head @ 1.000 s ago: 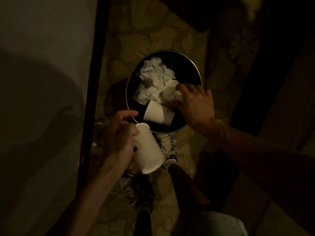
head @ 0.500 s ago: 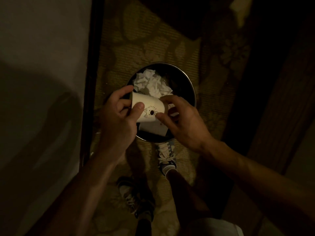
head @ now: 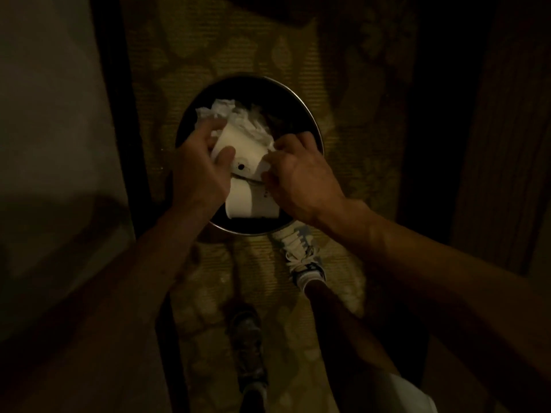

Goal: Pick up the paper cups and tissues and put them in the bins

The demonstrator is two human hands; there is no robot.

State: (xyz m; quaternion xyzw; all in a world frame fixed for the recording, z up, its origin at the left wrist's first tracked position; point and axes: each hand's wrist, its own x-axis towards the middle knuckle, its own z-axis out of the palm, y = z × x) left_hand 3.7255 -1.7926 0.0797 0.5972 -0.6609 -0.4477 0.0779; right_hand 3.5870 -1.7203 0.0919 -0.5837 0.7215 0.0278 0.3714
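Over the bin (head: 313, 122), the left hand (head: 199, 174) curls its fingers (head: 210, 129) around a white paper cup (head: 243, 149); the right hand (head: 302, 181) pinches its other side. The cup shows a black dot.

Bare left hand (head: 199, 171) and right hand (head: 301, 177), forearms uncovered; pale shorts (head: 401, 394) at the thigh. A light lace-up sneaker (head: 301, 254) with white laces and white sock (head: 308, 282) on the right foot; the left shoe (head: 247, 341) lies in shadow.

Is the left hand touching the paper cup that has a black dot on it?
Touching. The head view shows the left hand gripping the paper cup: the thumb lies flat across the cup's side and the fingers curl round its far edge.
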